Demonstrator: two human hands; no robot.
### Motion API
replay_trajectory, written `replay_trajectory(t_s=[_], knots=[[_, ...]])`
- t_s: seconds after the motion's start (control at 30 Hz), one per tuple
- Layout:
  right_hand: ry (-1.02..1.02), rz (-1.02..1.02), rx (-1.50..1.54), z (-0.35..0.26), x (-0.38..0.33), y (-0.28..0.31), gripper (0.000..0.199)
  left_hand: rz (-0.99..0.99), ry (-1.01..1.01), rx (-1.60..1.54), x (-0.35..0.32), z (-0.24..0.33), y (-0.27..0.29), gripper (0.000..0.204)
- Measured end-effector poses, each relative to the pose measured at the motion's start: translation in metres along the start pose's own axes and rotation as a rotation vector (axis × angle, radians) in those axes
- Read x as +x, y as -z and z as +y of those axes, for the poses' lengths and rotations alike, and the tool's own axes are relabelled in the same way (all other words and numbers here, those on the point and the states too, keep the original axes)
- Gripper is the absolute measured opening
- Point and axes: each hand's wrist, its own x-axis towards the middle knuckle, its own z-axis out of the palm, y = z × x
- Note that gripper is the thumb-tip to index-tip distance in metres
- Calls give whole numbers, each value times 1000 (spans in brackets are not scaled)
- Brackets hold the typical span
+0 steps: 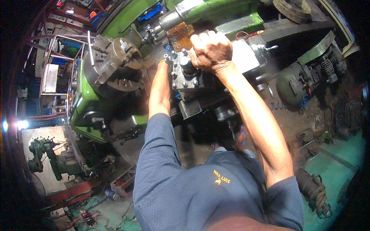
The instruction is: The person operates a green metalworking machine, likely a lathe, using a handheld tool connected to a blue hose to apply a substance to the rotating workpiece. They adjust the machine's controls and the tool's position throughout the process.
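1. From my remote seat I see the tool post standing near the upper middle of the view, on the green machine, between the person's two forearms.
2. Room on its left is narrow: the left forearm runs close along that edge, and past it the large jawed chuck stands apart, with a dark gap between.
3. On its right, the right hand and its forearm fill most of the space; a bright, glaring metal surface lies beyond. A rounded tank sits well apart, farther right.
4. Behind the tool post I make out an oily amber-brown surface; a grey metal box juts out on the near side.
5. The tool post looks like a dark, worn, squarish steel block, with bolt heads standing along its edges and a thick round stud at its centre.
6. The stud points upward, toward my camera. One block edge faces the chuck and another the person; seen from above, I find no clear long axis.
7. The right hand is curled into a fist, knuckles up; I cannot tell what is inside it.
8. The left hand is mostly hidden beside the block, so I cannot tell how its fingers stand.
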Motion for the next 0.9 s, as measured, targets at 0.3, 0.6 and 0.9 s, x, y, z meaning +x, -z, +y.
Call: replay_trajectory(t_s=[0.3,0.6,0.9], knots=[[-8,4,-13,0,0,0,19,-17,13,1,-11,2,-6,50],[-19,10,8,2,-1,-1,19,-7,13,-4,-11,7,-3,51],[-13,14,19,-3,-1,-2,19,8,46,-1,-13,-9,3,51]])
